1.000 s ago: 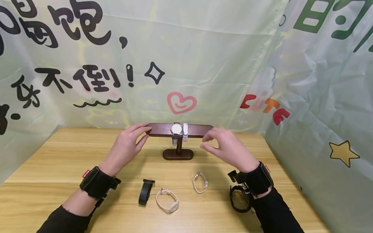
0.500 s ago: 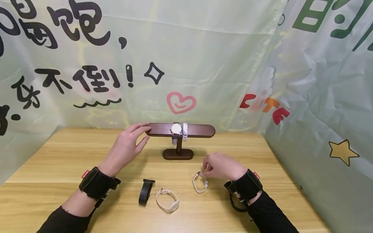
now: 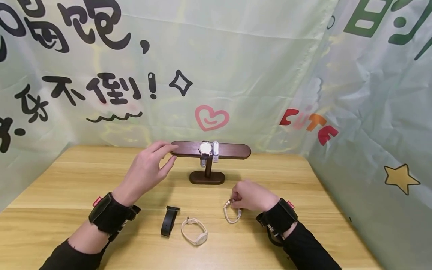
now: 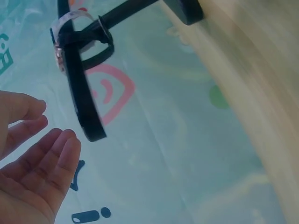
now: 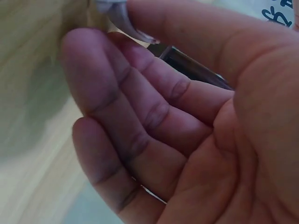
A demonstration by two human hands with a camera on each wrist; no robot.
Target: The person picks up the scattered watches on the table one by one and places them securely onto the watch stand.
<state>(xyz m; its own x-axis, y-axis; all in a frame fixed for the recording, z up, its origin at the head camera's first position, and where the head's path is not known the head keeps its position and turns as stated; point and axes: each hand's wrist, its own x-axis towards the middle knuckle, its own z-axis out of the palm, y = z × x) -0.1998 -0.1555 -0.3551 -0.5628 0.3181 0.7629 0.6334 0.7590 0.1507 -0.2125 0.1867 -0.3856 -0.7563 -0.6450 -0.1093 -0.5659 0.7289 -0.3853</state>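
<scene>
My right hand [image 3: 254,195] pinches a slim white watch band [image 3: 227,214] with pinkish metal parts, at its upper right side on the table. In the right wrist view the white watch band [image 5: 122,17] shows by the thumb, the other fingers curled inward. My left hand [image 3: 146,165] is at the left end of a dark wooden watch stand [image 3: 233,150], its fingers loosely bent. Seen from the left wrist, these fingers [image 4: 65,151] stand apart from the bar. A round-faced watch [image 3: 205,148] and a pale fitness band [image 3: 215,150] hang side by side on the bar.
A black watch strap [image 3: 169,221] and a cream watch [image 3: 194,231] lie on the wooden table [image 3: 128,247] in front of the stand. Under the right wrist a black band [image 3: 274,239] is partly hidden. A printed cloth [image 3: 253,75] hangs behind and at the sides.
My right hand has left the stand's right end, moved down toward me and taken hold of the white watch band. The left hand keeps its place at the left end.
</scene>
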